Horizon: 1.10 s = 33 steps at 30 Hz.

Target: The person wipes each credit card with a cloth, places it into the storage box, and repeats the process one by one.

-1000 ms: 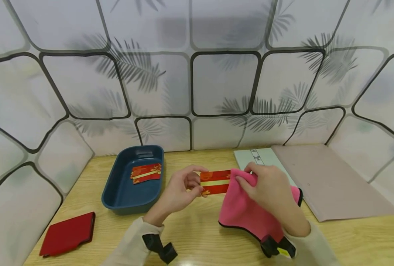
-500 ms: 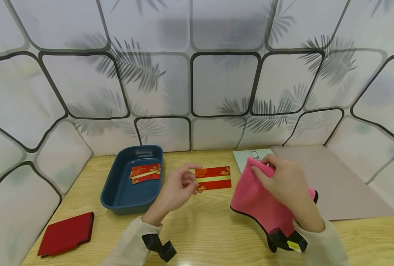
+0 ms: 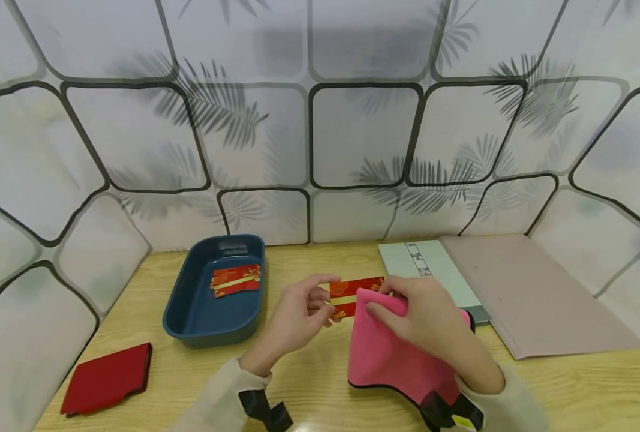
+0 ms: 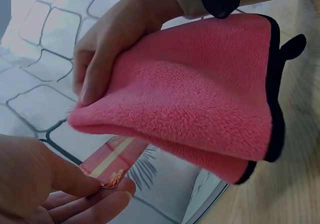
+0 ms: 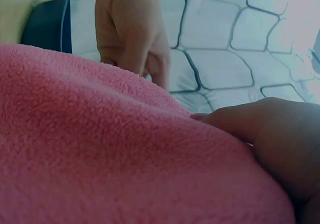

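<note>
My left hand (image 3: 300, 312) pinches the left end of a red card (image 3: 343, 290) with a pale gold band across it, held above the table. In my right hand (image 3: 424, 312) is a pink fleecy cloth (image 3: 384, 354) with black edging, pinched near its top corner. The cloth overlaps the right part of the card and hides it. From the left wrist view, the cloth (image 4: 190, 94) covers the card's far end, while thumb and fingers grip the near end of the card (image 4: 112, 166). In the right wrist view the cloth (image 5: 100, 144) hides the card.
A blue tray (image 3: 212, 321) at the left holds several similar red cards (image 3: 236, 280). In front of it lies a dark red wallet-like case (image 3: 108, 378). A pale green notebook (image 3: 444, 264) and a flat pinkish-grey sheet or folder (image 3: 535, 300) lie at the right. A patterned curtain-like backdrop stands behind.
The cloth moved right off the card half a second ago, leaving it uncovered; now it is back left over the card's right part. My left hand keeps hold of the card.
</note>
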Available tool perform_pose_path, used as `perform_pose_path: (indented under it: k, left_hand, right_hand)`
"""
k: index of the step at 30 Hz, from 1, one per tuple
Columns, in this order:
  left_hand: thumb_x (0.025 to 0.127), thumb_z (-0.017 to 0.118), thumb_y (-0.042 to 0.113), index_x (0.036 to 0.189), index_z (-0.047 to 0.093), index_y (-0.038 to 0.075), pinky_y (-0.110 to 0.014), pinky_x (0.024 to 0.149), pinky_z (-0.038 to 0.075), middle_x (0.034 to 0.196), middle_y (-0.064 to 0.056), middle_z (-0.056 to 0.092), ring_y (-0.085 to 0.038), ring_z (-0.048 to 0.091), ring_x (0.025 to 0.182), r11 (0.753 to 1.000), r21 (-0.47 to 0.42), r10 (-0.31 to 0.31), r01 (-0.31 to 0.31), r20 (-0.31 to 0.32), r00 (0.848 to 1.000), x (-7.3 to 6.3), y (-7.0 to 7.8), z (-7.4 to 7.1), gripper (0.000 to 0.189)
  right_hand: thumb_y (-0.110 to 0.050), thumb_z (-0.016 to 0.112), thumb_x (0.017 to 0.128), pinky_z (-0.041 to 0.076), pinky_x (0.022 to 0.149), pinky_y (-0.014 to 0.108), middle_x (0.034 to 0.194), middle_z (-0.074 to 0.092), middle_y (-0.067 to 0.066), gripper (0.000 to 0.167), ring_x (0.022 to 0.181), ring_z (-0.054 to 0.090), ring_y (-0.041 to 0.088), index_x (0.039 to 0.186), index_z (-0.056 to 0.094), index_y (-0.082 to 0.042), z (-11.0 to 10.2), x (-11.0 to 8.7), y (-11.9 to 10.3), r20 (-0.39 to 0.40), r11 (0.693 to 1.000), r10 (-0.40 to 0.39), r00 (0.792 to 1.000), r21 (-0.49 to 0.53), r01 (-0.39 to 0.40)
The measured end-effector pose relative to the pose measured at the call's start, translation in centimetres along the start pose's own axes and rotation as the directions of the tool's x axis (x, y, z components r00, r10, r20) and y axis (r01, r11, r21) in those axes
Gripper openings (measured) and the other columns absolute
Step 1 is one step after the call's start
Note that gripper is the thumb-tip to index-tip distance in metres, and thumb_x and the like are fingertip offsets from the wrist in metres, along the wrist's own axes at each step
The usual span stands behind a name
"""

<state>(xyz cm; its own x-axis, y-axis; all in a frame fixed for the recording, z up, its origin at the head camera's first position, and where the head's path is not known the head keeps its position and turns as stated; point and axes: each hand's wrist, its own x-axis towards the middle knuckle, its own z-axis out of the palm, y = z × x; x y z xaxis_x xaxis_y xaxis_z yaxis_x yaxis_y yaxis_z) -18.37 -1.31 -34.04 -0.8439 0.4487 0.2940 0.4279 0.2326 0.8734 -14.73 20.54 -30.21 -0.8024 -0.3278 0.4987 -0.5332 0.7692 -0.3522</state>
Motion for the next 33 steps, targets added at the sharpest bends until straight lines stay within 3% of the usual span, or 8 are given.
perform_pose_path:
  k: [5, 9, 13, 18, 24, 27, 33]
  left_hand:
    - [0.087, 0.055, -0.011, 0.126, 0.058, 0.003, -0.026, 0.060, 0.057, 0.094, -0.017, 0.071, -0.024, 0.069, 0.071, 1.000, 0.005, 0.019, -0.020, 0.053, 0.998, -0.3, 0.4, 0.5, 0.041]
    - [0.088, 0.052, -0.011, 0.125, 0.058, 0.004, -0.028, 0.063, 0.058, 0.096, -0.014, 0.071, -0.012, 0.067, 0.070, 1.000, -0.023, 0.002, 0.000, 0.095, 0.995, -0.4, 0.6, 0.8, 0.041]
    - [0.088, 0.052, -0.011, 0.123, 0.060, 0.005, -0.024, 0.064, 0.057, 0.095, -0.013, 0.072, -0.009, 0.067, 0.070, 1.000, -0.025, 0.002, 0.001, 0.107, 0.994, -0.4, 0.6, 0.9, 0.039]
    - [0.086, 0.052, -0.012, 0.119, 0.062, 0.006, -0.022, 0.061, 0.056, 0.092, -0.012, 0.072, -0.015, 0.068, 0.068, 1.000, -0.001, 0.023, -0.023, 0.074, 0.997, -0.5, 0.5, 0.9, 0.038]
    - [0.085, 0.053, -0.011, 0.119, 0.062, 0.006, -0.024, 0.057, 0.055, 0.086, -0.012, 0.068, -0.022, 0.067, 0.065, 1.000, -0.030, -0.002, 0.004, 0.051, 0.999, -0.5, 0.4, 0.5, 0.039]
    - [0.086, 0.054, -0.011, 0.119, 0.061, 0.005, -0.024, 0.058, 0.055, 0.085, -0.012, 0.066, -0.019, 0.066, 0.065, 1.000, -0.028, -0.014, 0.015, 0.046, 0.999, -0.4, 0.3, 0.4, 0.037]
    - [0.086, 0.055, -0.011, 0.118, 0.059, 0.002, -0.024, 0.059, 0.056, 0.084, -0.017, 0.065, -0.022, 0.066, 0.065, 0.999, -0.049, -0.012, 0.015, 0.048, 0.999, -0.4, 0.1, -0.2, 0.035]
  right_hand:
    - [-0.026, 0.079, 0.079, 0.035, 0.047, 0.016, 0.063, 0.051, -0.014, 0.017, 0.053, 0.039, -0.004, 0.079, 0.064, -0.019, 1.2, -0.2, -0.7, 0.053, 0.997, -0.075, 0.996, 0.037, 0.073]
    - [-0.027, 0.079, 0.079, 0.031, 0.047, 0.016, 0.060, 0.047, -0.014, 0.019, 0.052, 0.036, -0.002, 0.079, 0.062, -0.019, 1.9, -0.2, -0.9, 0.041, 0.996, -0.091, 0.995, -0.014, 0.092]
    - [-0.026, 0.081, 0.077, 0.031, 0.048, 0.018, 0.059, 0.047, -0.012, 0.022, 0.051, 0.037, 0.000, 0.080, 0.062, -0.017, 2.2, -0.2, -1.0, -0.012, 0.996, -0.022, 1.000, -0.090, 0.021]
    - [-0.027, 0.082, 0.076, 0.031, 0.047, 0.019, 0.056, 0.046, -0.010, 0.024, 0.050, 0.038, 0.003, 0.078, 0.061, -0.016, 2.3, -0.2, -1.2, -0.054, 0.990, 0.048, 0.997, -0.132, -0.055]
    - [-0.029, 0.081, 0.077, 0.031, 0.045, 0.021, 0.054, 0.042, -0.008, 0.026, 0.049, 0.037, 0.006, 0.078, 0.059, -0.016, 1.8, -0.1, -1.3, -0.022, 0.978, 0.127, 0.992, -0.162, -0.128]
    - [-0.029, 0.079, 0.079, 0.032, 0.046, 0.023, 0.055, 0.042, -0.006, 0.025, 0.050, 0.038, 0.007, 0.080, 0.058, -0.015, 1.4, 0.0, -1.1, 0.005, 0.972, 0.169, 0.986, -0.165, -0.166]
    - [-0.028, 0.081, 0.077, 0.033, 0.046, 0.025, 0.054, 0.040, -0.005, 0.028, 0.051, 0.040, 0.011, 0.079, 0.057, -0.014, 1.0, 0.0, -0.6, -0.010, 0.965, 0.183, 0.983, -0.190, -0.182]
